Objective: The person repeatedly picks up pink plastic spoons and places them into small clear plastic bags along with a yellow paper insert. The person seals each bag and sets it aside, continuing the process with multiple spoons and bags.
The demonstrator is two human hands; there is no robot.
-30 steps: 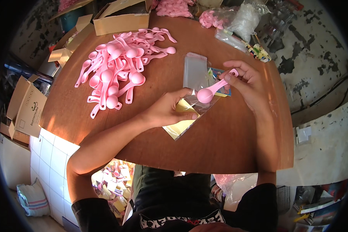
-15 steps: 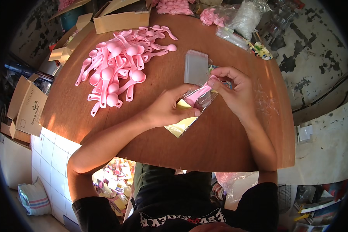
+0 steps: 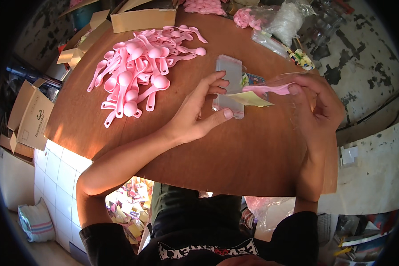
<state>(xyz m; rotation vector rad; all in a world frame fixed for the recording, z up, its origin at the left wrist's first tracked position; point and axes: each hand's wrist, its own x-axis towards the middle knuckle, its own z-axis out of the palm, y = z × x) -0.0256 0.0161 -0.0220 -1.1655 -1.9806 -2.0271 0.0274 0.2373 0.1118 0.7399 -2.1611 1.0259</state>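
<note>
My right hand (image 3: 319,99) pinches one end of a pink plastic spoon (image 3: 277,89) over the right part of the table. A yellow card (image 3: 251,98) sticks out to the left with the spoon, and thin clear film shows around them. To the left, my left hand (image 3: 195,106) holds nothing, its fingers spread and its thumb apart. Its fingertips are close to a stack of clear plastic bags (image 3: 228,66) lying on the table. Behind the yellow card, a colourful printed piece (image 3: 255,79) is partly covered. A large heap of pink spoons (image 3: 135,62) lies at the left.
Cardboard boxes stand at the far edge (image 3: 144,20) and left (image 3: 29,115) of the brown table (image 3: 199,155). Bagged pink items (image 3: 246,18) and a clear plastic bundle (image 3: 286,22) sit at the back right. Below the table's front edge are many small packets (image 3: 135,199).
My left hand has let go of the spoon packet and opened. My right hand has moved right and toward me, carrying the spoon and yellow card, which now lie more level.
</note>
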